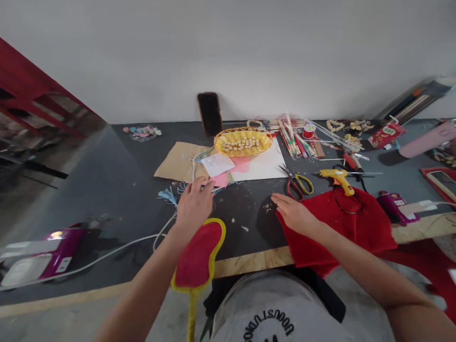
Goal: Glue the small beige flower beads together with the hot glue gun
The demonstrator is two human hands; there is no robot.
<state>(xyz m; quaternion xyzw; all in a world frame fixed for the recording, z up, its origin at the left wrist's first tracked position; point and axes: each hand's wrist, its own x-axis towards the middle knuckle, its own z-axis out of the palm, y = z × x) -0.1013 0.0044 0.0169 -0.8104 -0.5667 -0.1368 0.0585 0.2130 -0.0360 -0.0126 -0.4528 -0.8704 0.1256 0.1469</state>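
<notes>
The left hand [194,202] is over the near edge of the papers, left of centre, fingers bent beside a white cord [194,168]; whether it grips anything, I cannot tell. Just far of its fingers lie a white slip [218,164], pink paper [219,180] and a brown sheet [171,161], with a blue tassel [167,194] to the left. The right hand [294,213] rests at the left corner of the red cloth [366,223], fingers extended, apparently holding nothing. Partly behind the left forearm, the fan [199,254] lies across the table's near edge; its yellow border looks complete where visible, with no tassel seen attached. White beads [245,144] sit loose in the far basket [219,142]. Scissors [292,178] and a glue gun [337,178] are laid down, neither in hand.
</notes>
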